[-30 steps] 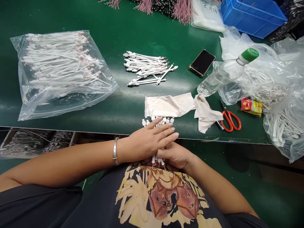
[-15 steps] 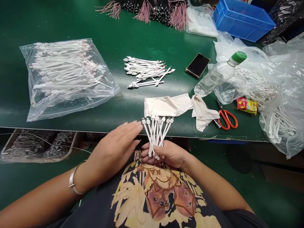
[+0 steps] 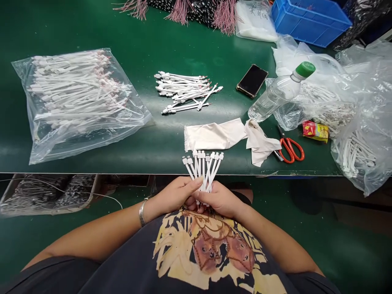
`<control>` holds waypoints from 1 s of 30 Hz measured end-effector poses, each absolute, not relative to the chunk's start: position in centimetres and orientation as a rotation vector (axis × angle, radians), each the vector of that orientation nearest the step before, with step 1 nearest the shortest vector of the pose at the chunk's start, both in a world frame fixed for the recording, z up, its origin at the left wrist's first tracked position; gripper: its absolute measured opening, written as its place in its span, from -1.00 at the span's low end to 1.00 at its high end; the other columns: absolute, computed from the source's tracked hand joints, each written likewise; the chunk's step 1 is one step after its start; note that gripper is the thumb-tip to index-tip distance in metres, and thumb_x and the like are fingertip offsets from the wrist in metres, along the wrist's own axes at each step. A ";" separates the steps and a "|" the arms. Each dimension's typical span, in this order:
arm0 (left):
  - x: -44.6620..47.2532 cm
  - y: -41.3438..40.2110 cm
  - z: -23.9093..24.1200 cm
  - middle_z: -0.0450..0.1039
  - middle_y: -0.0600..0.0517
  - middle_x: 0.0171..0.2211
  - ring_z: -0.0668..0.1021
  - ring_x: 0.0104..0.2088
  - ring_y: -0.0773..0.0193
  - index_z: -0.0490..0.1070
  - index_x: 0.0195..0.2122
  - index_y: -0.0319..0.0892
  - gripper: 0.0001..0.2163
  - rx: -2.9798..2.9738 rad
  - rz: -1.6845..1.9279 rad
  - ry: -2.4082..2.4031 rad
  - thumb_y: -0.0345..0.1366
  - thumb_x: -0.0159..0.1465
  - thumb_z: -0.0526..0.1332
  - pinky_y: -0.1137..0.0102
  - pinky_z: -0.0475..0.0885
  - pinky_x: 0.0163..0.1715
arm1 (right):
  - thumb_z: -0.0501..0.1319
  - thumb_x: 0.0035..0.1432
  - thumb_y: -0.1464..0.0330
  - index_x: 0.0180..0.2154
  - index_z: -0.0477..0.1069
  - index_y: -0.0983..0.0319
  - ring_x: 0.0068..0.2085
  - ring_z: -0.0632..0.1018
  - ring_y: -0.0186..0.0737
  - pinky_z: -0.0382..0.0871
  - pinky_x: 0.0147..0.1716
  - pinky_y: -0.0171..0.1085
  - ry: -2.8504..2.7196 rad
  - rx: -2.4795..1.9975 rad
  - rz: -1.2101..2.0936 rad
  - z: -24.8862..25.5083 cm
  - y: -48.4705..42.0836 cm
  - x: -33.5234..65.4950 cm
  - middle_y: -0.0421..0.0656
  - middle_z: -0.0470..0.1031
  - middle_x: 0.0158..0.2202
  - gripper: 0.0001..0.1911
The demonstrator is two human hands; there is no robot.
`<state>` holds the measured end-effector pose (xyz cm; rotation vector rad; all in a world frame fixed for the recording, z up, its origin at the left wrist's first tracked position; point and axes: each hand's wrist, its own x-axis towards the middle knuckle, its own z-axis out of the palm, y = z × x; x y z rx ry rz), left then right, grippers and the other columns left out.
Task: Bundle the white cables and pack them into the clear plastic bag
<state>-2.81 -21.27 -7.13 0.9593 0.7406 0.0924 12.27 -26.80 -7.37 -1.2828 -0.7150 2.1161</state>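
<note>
A fanned bunch of short white cables [image 3: 202,165] with plug ends pointing away from me stands between my hands, just off the table's front edge. My right hand [image 3: 221,199] is closed around the lower part of the bunch, its thumb across the cables. Closed on the bunch from the other side is my left hand [image 3: 179,194], with its thumb lying over the cables. Fingers partly hide the lower cable ends. Beyond, on the green table, lies a loose pile of similar white cables [image 3: 186,90]. A folded cream cloth [image 3: 214,135] is just past the plugs.
A clear bag of white cables [image 3: 76,92] lies at left. To the right are a phone [image 3: 252,81], a bottle [image 3: 272,98], red-handled scissors [image 3: 290,150], a small red-yellow packet [image 3: 315,131] and bagged cables [image 3: 355,157]. A blue bin [image 3: 310,22] stands behind.
My left hand has come in from beside the bunch and closed on the cables. My right hand keeps its hold. The whole view has shifted slightly.
</note>
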 end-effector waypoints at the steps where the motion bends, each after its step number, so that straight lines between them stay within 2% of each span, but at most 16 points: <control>1: -2.6 -21.2 -7.2 0.35 0.04 -0.68 0.33 -0.66 0.40 0.34 -0.60 -0.24 -0.48 0.968 0.069 0.747 0.13 0.23 -0.01 0.49 0.18 -0.61 | 0.30 -0.04 0.06 -0.37 0.54 0.34 -0.52 0.45 -0.41 0.28 -0.57 -0.43 -0.731 -1.301 2.110 -7.4 -26.8 12.3 -0.14 0.51 -0.48 -0.57; 7: -2.9 -20.6 -7.6 0.36 0.02 -0.65 0.31 -0.64 0.40 0.36 -0.57 -0.25 -0.42 1.015 0.021 0.700 0.15 0.27 -0.12 0.48 0.16 -0.60 | 0.26 0.04 0.07 -0.25 0.52 0.33 -0.49 0.47 -0.40 0.28 -0.53 -0.44 -0.687 -1.221 2.097 -8.3 -27.4 12.2 -0.12 0.53 -0.42 -0.56; 12: -3.8 -20.0 -8.0 0.24 0.08 -0.67 0.33 -0.59 0.36 0.28 -0.55 -0.23 -0.48 0.960 -0.019 0.670 0.12 0.27 -0.09 0.43 0.26 -0.50 | 0.28 0.03 0.09 -0.22 0.49 0.34 -0.40 0.54 -0.32 0.37 -0.46 -0.38 -0.590 -1.199 2.031 -8.3 -27.5 11.5 -0.09 0.54 -0.38 -0.56; 16: -4.3 -19.4 -8.1 0.29 0.07 -0.61 0.34 -0.54 0.36 0.29 -0.50 -0.23 -0.50 0.959 -0.075 0.604 0.11 0.28 -0.10 0.43 0.26 -0.46 | 0.30 0.01 0.13 -0.17 0.46 0.31 -0.39 0.56 -0.31 0.40 -0.44 -0.38 -0.520 -1.184 2.010 -8.1 -27.3 10.8 -0.12 0.54 -0.40 -0.56; 20: -4.5 -18.8 -8.1 0.36 0.03 -0.54 0.34 -0.51 0.37 0.31 -0.48 -0.24 -0.48 0.985 -0.149 0.585 0.13 0.28 -0.12 0.44 0.25 -0.46 | 0.33 -0.02 0.13 -0.16 0.46 0.32 -0.36 0.56 -0.29 0.41 -0.45 -0.38 -0.483 -1.184 1.987 -8.0 -27.2 10.4 -0.12 0.53 -0.41 -0.53; 26: -4.6 -18.4 -8.1 0.36 0.05 -0.55 0.34 -0.52 0.37 0.32 -0.46 -0.23 -0.51 0.965 -0.172 0.575 0.10 0.28 -0.09 0.45 0.23 -0.49 | 0.34 -0.02 0.16 -0.16 0.47 0.34 -0.36 0.55 -0.29 0.41 -0.43 -0.38 -0.509 -1.145 1.964 -8.0 -27.4 10.3 -0.10 0.54 -0.37 -0.55; 30: -4.5 -18.4 -7.8 0.26 0.11 -0.61 0.32 -0.54 0.37 0.28 -0.49 -0.22 -0.54 0.942 -0.166 0.568 0.09 0.28 -0.05 0.45 0.23 -0.50 | 0.33 0.00 0.17 -0.16 0.46 0.34 -0.35 0.55 -0.30 0.39 -0.45 -0.41 -0.529 -1.095 1.946 -8.2 -27.7 10.3 -0.10 0.54 -0.36 -0.56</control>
